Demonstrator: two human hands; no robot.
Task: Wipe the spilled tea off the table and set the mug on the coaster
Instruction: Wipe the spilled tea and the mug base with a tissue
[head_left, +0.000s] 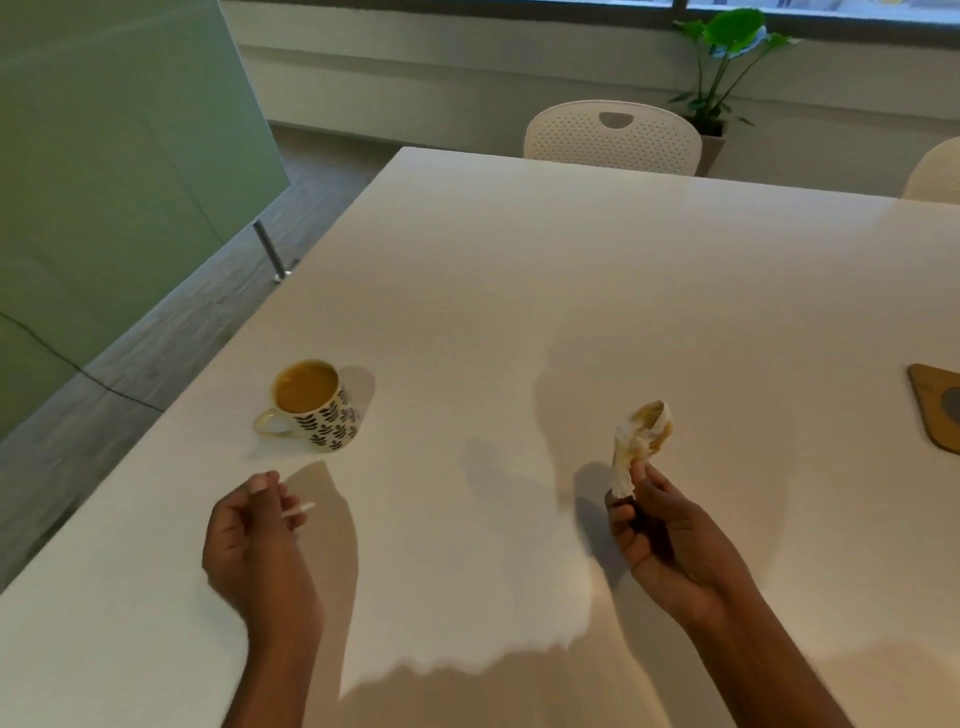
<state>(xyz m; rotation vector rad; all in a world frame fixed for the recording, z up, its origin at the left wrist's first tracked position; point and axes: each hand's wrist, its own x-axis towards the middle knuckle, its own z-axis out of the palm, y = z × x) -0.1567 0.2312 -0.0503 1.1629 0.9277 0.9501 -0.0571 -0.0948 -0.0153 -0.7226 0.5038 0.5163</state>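
A cream mug (317, 410) with dark leaf prints stands upright on the white table (519, 270) at the left, full of milky tea, its handle turned toward me. My left hand (260, 540) hovers just below it, fingers loosely curled, holding nothing. My right hand (670, 540) is raised at the right and pinches a crumpled white tissue (641, 441) whose upper end is stained brown. A wooden coaster (935, 405) with a grey centre lies at the far right edge, partly cut off.
The table's left edge runs diagonally beside the mug, with grey floor below it. A green partition (104, 182) on a metal leg stands at the left. Two white chairs (613, 137) sit at the far side, and a potted plant (722, 67) stands behind them.
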